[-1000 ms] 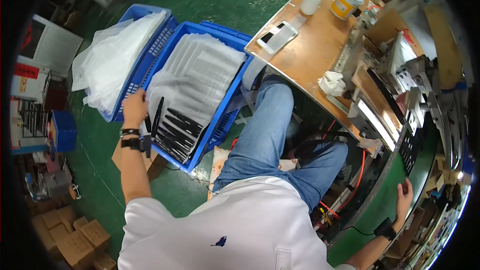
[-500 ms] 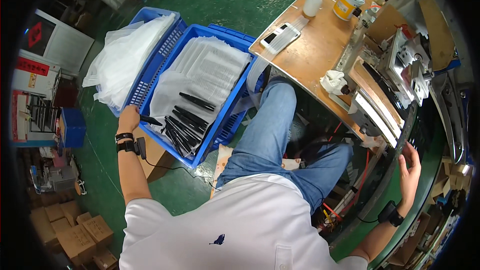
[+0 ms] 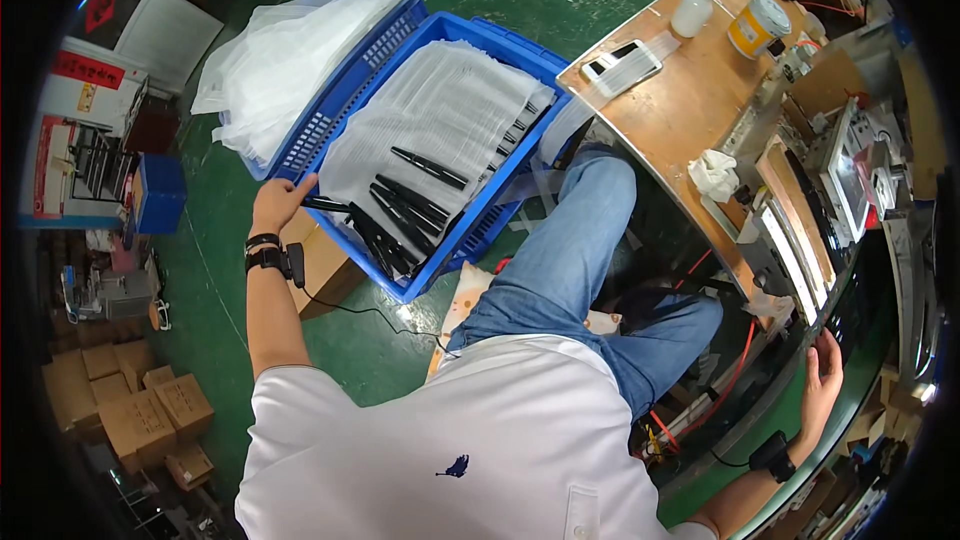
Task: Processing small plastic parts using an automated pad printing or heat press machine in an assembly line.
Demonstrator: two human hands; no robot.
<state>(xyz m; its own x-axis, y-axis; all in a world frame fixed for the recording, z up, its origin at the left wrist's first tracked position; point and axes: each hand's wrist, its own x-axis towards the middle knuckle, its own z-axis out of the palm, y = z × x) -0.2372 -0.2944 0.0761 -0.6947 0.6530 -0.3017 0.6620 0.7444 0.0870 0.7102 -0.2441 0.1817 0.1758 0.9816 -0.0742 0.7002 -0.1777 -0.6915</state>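
Note:
My left hand (image 3: 279, 206) is at the left edge of the blue crate (image 3: 400, 287), its fingers closed around the end of a black pen-like tube (image 3: 328, 204). The tube points right, into the crate, close to several similar black tubes (image 3: 405, 215) lying loose on a translucent white sheet (image 3: 430, 90). More dark tips (image 3: 515, 130) show along the sheet's right side. Far to the right, my right hand (image 3: 822, 380) has its fingers partly stretched and apart, with nothing visible in them. Its fingertips are beside the dark curved edge (image 3: 800, 355) of the bench equipment.
A second blue crate (image 3: 345, 105) with white translucent sheets (image 3: 290, 65) stands behind the first. The wooden table (image 3: 650, 130) holds a phone (image 3: 625, 68), a white bottle (image 3: 692, 12), a yellow can (image 3: 758, 26) and crumpled tissue (image 3: 713, 176). Cardboard boxes (image 3: 150, 415) are stacked at lower left.
The view has shifted, so the crates and table appear farther right and higher. My left hand stays on the black tube, now closer to the loose tubes. My right hand sits lower, fingers less spread.

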